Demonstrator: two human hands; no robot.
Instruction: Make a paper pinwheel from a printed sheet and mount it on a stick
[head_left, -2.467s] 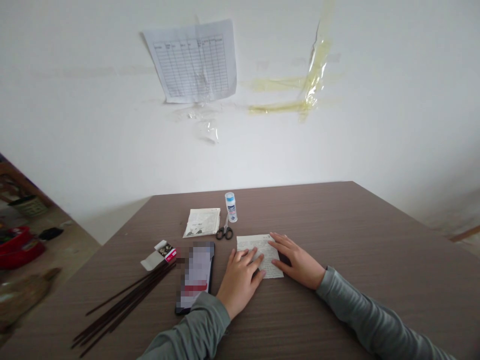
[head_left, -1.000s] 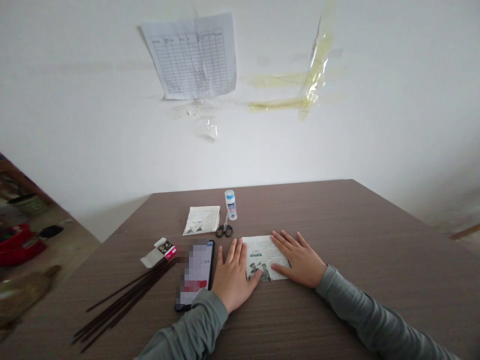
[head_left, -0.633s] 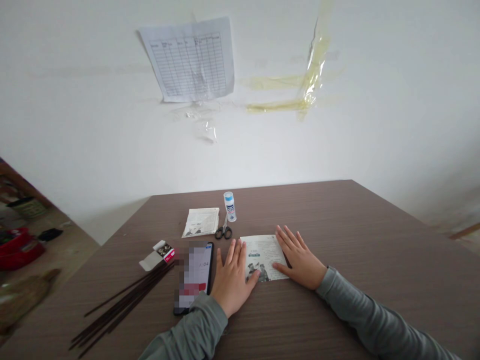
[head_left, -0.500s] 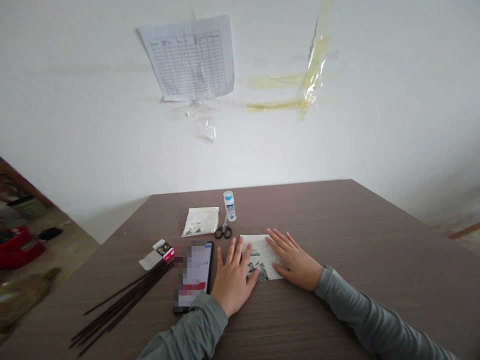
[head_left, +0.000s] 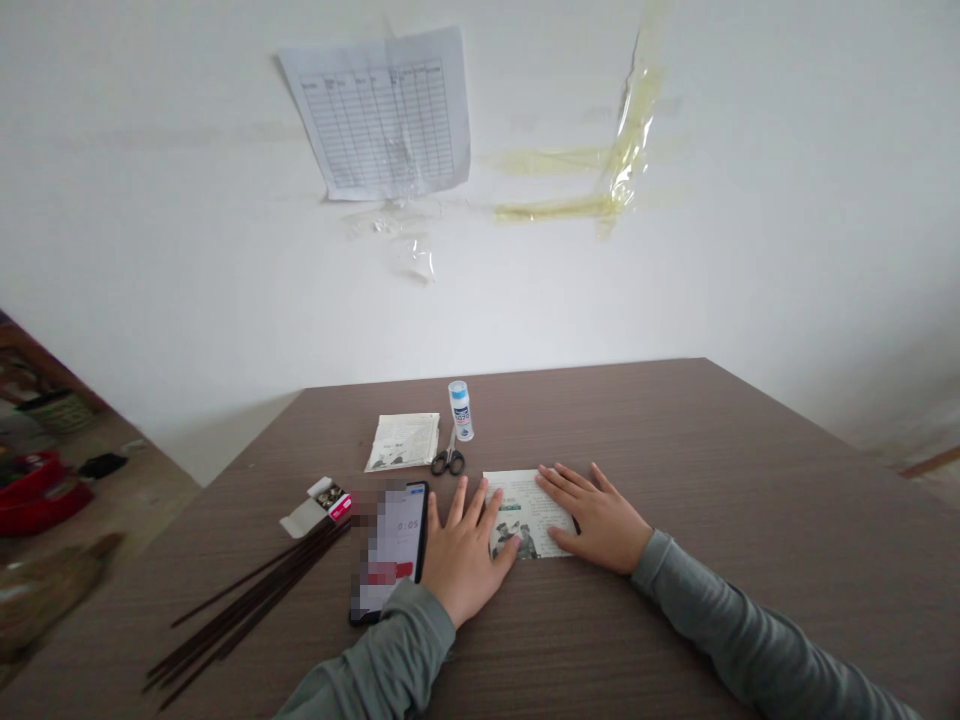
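Note:
A printed sheet of paper with text and a picture of people lies flat on the brown table in front of me. My left hand rests palm down at its left edge, fingers spread, the thumb over the printed picture. On its right edge lies my right hand, also flat with fingers apart. Both hands partly cover the paper. Just left of my left hand is a phone showing a timer, part of it blurred out. Black-handled scissors lie beyond the left fingertips, beside a white and blue glue bottle.
A stack of folded printed paper lies at the back left of the table. Near the phone sits an opened small box of matches or similar, with several thin dark sticks beside it. The wall rises behind the table.
My right hand has shifted slightly to the right along the paper, its fingers a little more spread. The left hand stays in place. The phone's timer has advanced.

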